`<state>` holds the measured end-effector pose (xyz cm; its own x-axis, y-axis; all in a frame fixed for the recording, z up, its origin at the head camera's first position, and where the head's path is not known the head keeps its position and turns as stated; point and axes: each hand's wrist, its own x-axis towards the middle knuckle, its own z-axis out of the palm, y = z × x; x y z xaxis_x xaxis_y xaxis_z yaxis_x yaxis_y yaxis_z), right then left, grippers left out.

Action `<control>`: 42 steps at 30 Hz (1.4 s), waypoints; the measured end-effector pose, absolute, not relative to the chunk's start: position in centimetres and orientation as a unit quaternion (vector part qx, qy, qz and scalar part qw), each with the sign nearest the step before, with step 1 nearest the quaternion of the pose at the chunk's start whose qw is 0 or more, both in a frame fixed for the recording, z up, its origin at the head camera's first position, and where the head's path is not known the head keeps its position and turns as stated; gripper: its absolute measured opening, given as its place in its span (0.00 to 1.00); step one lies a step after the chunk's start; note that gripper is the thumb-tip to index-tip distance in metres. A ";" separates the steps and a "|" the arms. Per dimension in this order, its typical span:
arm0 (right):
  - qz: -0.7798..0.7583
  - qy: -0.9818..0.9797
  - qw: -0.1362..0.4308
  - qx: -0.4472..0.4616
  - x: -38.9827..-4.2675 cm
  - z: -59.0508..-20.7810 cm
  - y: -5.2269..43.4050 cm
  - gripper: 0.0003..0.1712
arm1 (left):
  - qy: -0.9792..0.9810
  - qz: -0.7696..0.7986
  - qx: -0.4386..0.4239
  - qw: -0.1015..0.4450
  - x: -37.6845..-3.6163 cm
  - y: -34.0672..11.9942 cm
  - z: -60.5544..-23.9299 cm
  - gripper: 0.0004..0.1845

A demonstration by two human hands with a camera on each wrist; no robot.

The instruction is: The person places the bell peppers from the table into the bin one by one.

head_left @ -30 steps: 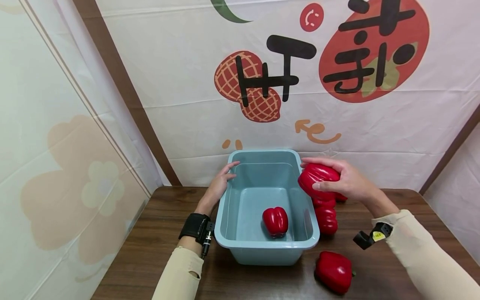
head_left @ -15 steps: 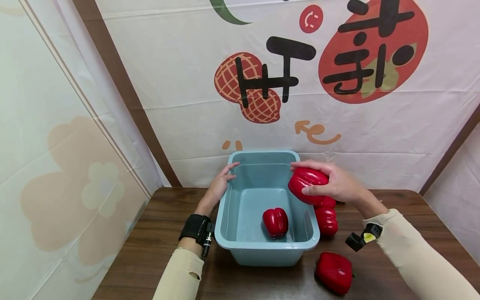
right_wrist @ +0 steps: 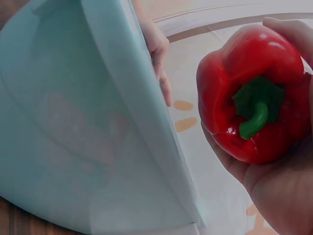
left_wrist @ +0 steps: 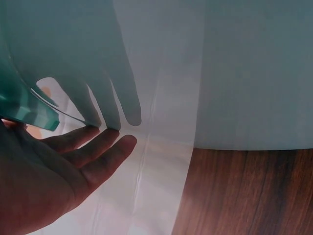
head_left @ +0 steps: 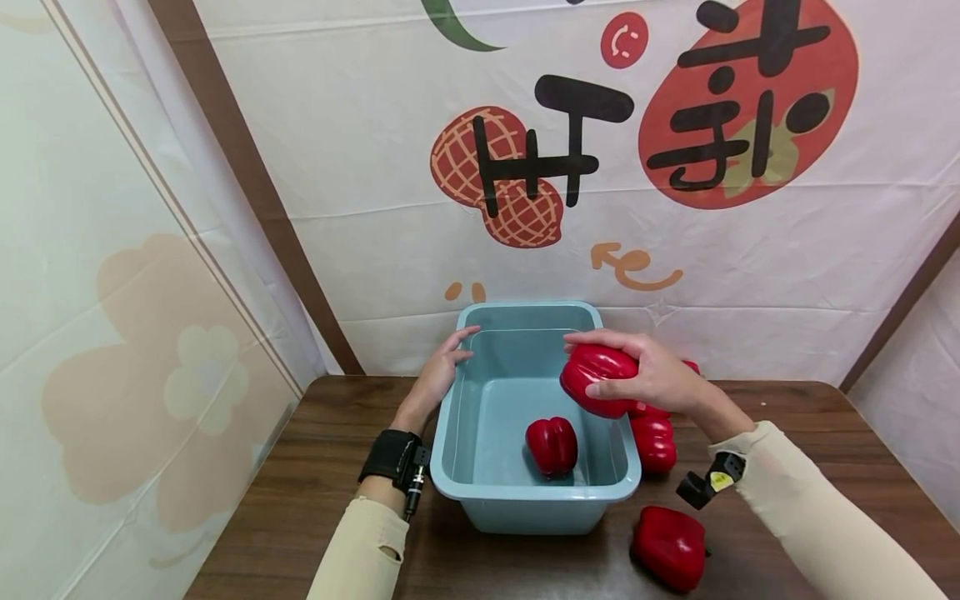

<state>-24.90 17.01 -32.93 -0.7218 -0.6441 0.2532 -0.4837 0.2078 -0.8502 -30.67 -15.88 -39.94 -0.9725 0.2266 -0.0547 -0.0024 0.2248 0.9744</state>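
My right hand (head_left: 633, 371) grips a red bell pepper (head_left: 596, 379) over the right side of a light blue plastic basin (head_left: 534, 492). In the right wrist view, the green stem of this bell pepper (right_wrist: 264, 93) faces the camera. At the basin's left rim rests my left hand (head_left: 435, 379), its thumb and index tip overlapping the rim. Straight fingers (left_wrist: 105, 161) lie along the outer wall in the left wrist view. Inside the basin, another red bell pepper (head_left: 552, 446) lies on the floor near the front right.
Red bell peppers (head_left: 654, 442) stand close beside the basin's right wall, partly hidden by the right hand. One more bell pepper (head_left: 669, 548) lies nearer the front on the wooden table (head_left: 795, 467). A printed cloth (head_left: 375, 250) hangs directly behind the basin.
My right hand has carried its bell pepper leftward and slightly down, from the basin's right rim to over the inside. The left hand has stayed at the left rim.
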 end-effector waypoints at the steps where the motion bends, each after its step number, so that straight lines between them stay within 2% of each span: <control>1: -0.512 0.774 0.079 -0.364 -24.9 -33.0 16.9 0.44 | 0.777 0.619 0.072 0.092 -30.6 -15.9 -39.9 0.26; 14: -0.513 0.775 0.090 -0.358 -24.7 -33.5 15.7 0.44 | 0.771 0.624 0.071 0.103 -30.8 -15.9 -39.7 0.27; 27: -0.518 0.760 0.114 -0.375 -24.7 -34.3 14.7 0.43 | 0.774 0.619 0.077 0.108 -28.3 -15.4 -36.6 0.27; 35: -0.513 0.764 0.135 -0.367 -24.7 -35.1 14.2 0.42 | 0.777 0.615 0.073 0.114 -28.6 -15.5 -37.0 0.27; 42: -0.503 0.774 0.141 -0.357 -24.6 -35.5 14.0 0.42 | 0.772 0.622 0.071 0.110 -30.4 -15.9 -39.1 0.27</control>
